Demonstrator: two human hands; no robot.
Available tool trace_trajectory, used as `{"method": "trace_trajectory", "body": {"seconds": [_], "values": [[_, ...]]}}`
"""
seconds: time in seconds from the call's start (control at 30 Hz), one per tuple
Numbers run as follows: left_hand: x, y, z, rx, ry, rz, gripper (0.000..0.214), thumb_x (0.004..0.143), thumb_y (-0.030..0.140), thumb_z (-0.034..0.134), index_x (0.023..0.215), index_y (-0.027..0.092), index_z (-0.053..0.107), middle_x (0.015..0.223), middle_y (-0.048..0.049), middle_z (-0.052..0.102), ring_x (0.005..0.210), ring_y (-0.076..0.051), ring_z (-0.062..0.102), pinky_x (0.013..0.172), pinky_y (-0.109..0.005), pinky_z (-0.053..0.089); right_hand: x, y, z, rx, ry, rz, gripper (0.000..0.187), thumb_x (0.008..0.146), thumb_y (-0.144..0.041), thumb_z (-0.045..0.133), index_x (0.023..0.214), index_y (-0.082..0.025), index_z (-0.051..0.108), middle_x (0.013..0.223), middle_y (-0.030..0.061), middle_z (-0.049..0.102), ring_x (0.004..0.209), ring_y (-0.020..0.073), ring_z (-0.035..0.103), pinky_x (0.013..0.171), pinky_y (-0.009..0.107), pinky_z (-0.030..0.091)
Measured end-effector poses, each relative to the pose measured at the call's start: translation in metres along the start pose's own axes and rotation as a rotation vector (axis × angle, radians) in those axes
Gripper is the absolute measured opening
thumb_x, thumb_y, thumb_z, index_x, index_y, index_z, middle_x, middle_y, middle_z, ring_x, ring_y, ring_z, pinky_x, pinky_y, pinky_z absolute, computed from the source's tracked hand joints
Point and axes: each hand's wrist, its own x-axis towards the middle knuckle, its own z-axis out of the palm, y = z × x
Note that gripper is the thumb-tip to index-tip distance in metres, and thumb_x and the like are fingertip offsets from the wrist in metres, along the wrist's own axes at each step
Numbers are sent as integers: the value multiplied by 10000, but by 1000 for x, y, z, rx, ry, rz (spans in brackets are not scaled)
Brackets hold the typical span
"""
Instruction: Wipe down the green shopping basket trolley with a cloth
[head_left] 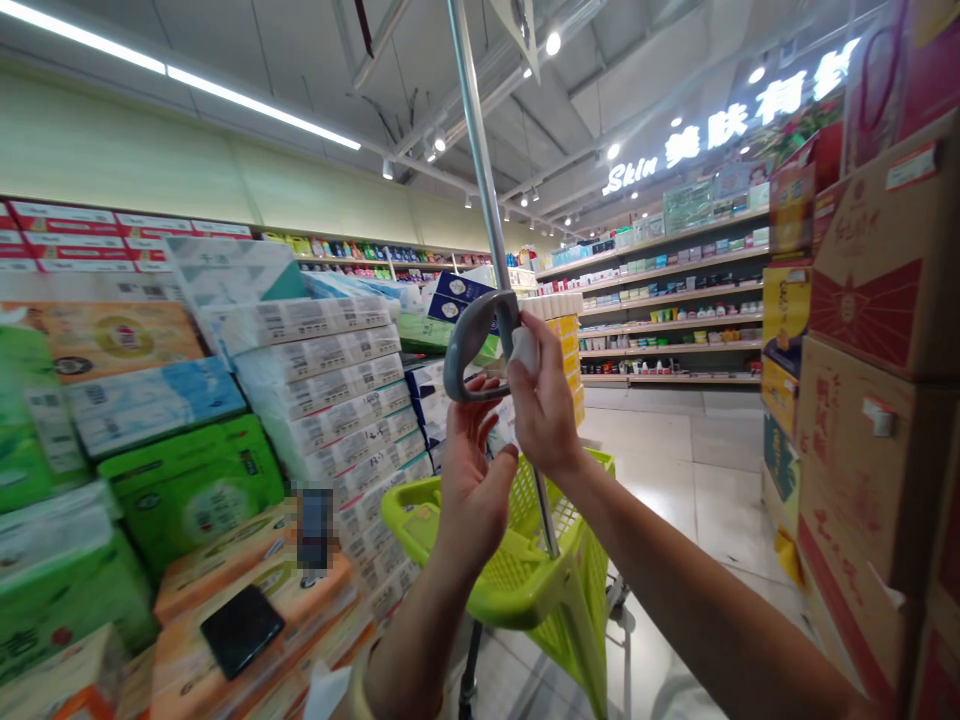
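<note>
A grey curved handle (466,345) sits on a tall metal pole (487,200) that rises from a lime green shopping basket cart (540,580). My right hand (544,405) is closed around a small white wad (525,350), perhaps a tissue, pressed against the handle where it meets the pole. My left hand (472,470) is raised just below the handle, palm facing me, fingers apart and lightly curled, with the fingertips near the handle's lower edge.
Stacked packs of tissue and toilet paper (322,380) fill the left side, with a black phone (241,628) lying on an orange pack. Cardboard boxes (877,400) tower on the right. A tiled aisle (712,480) runs ahead toward stocked shelves (675,300).
</note>
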Motion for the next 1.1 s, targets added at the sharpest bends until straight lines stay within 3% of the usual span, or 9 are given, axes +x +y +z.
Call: {"method": "trace_trajectory", "body": {"seconds": [0.07, 0.2, 0.37, 0.53, 0.63, 0.77, 0.93, 1.03, 1.1], "values": [[-1, 2, 0, -7, -7, 10, 634, 693, 122, 472, 1312, 245, 405, 1360, -67, 515, 1294, -243, 470, 1089, -416, 391, -10, -9, 0, -50, -9, -94, 458, 975, -279, 381, 1426, -317, 313, 1489, 43, 364, 1380, 237, 347, 1132, 498, 335], [-2, 4, 0, -28, -23, 34, 677, 667, 106, 458, 1329, 241, 419, 1359, -52, 525, 1316, -243, 447, 1101, -398, 385, -23, -11, -4, -134, -145, -264, 538, 961, -173, 366, 1457, -348, 253, 1507, 28, 347, 1393, 219, 339, 1146, 497, 335], [-2, -1, -5, -107, -41, 24, 657, 703, 154, 510, 1348, 253, 431, 1399, -45, 496, 1335, -264, 427, 1118, -420, 380, -24, -7, -1, -211, -74, -354, 575, 964, -152, 362, 1485, -343, 212, 1505, 35, 347, 1387, 204, 352, 1136, 463, 370], [-4, -5, -10, -200, -68, -15, 623, 718, 163, 505, 1330, 270, 463, 1367, -25, 527, 1310, -273, 457, 1093, -435, 413, -23, -2, 5, -251, -147, -509, 584, 969, -210, 386, 1504, -322, 181, 1492, 30, 380, 1396, 215, 339, 1143, 469, 367], [-3, -5, -12, -223, -87, 0, 620, 715, 177, 544, 1325, 257, 469, 1390, -43, 508, 1319, -274, 443, 1106, -434, 380, -27, 12, 0, -296, -73, -449, 600, 957, -159, 372, 1500, -332, 185, 1501, 34, 361, 1405, 219, 320, 1148, 489, 347], [1, -2, -9, -135, -34, -12, 551, 791, 224, 563, 1329, 242, 444, 1380, -77, 511, 1285, -244, 478, 1111, -433, 345, -31, 26, -6, -241, 69, -214, 508, 970, -197, 351, 1468, -269, 286, 1478, 85, 383, 1378, 229, 360, 1131, 494, 349], [15, 0, -3, -27, 50, 4, 417, 857, 311, 582, 1251, 213, 483, 1208, -85, 605, 1153, -210, 568, 1039, -386, 414, 3, 31, -2, -23, 94, 30, 435, 986, -310, 345, 1418, -259, 366, 1391, 74, 489, 1295, 205, 461, 1100, 466, 381], [25, 0, 1, -41, 116, 64, 367, 862, 297, 572, 1214, 218, 511, 1125, -59, 622, 1082, -178, 591, 992, -347, 452, 37, 24, 1, -11, 51, -20, 444, 975, -298, 367, 1418, -277, 358, 1415, 53, 461, 1325, 203, 425, 1134, 472, 329], [32, 1, 2, -63, 158, 105, 419, 840, 254, 584, 1247, 229, 489, 1127, -49, 616, 1073, -169, 591, 975, -332, 465, 54, 11, 2, -52, -13, -170, 469, 960, -240, 369, 1425, -294, 345, 1459, 31, 406, 1372, 193, 357, 1165, 461, 281]]}}
